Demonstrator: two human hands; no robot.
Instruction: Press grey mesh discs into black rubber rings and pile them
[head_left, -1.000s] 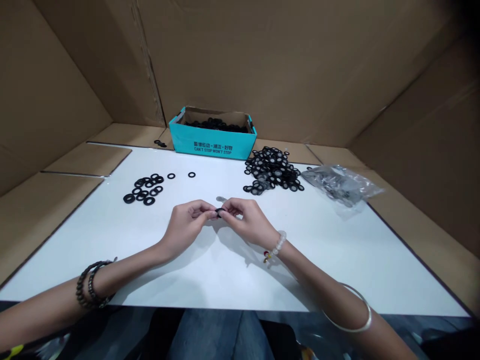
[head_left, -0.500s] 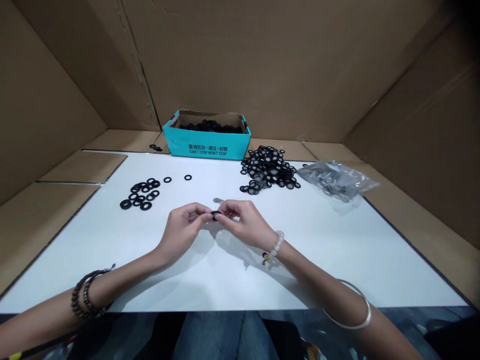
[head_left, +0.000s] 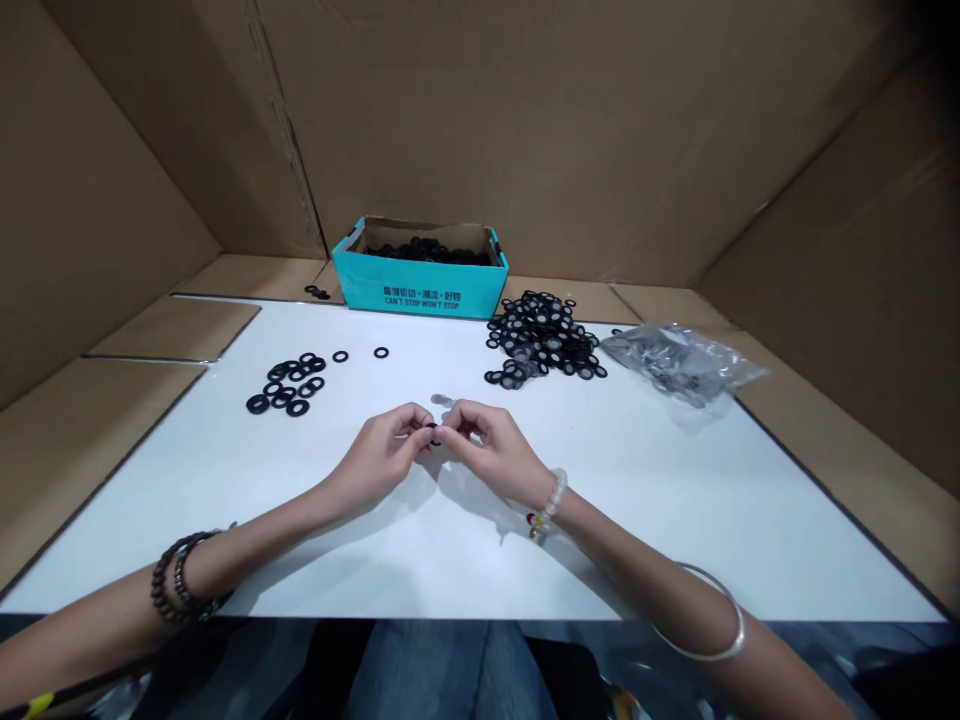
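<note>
My left hand point(head_left: 379, 462) and my right hand point(head_left: 495, 452) meet above the white table, their fingertips pinching a small black rubber ring point(head_left: 433, 433) between them. The fingers hide most of the ring. Just beyond the fingertips, a silvery mesh disc point(head_left: 442, 400) lies flat on the table. A loose group of black rubber rings point(head_left: 287, 384) lies to the left of my hands, and a heap of black rings with mesh centres point(head_left: 540, 338) lies beyond them to the right.
A teal cardboard box point(head_left: 420, 292) holding black rings stands at the table's far edge. To the right lies a clear plastic bag point(head_left: 679, 358) of mesh pieces. Two single rings lie apart on the white table point(head_left: 675, 520). Cardboard walls point(head_left: 480, 120) surround the table.
My hands stay together at the ring, with my fingers covering slightly more of it. The whole scene shifts slightly in view as my head moves.
</note>
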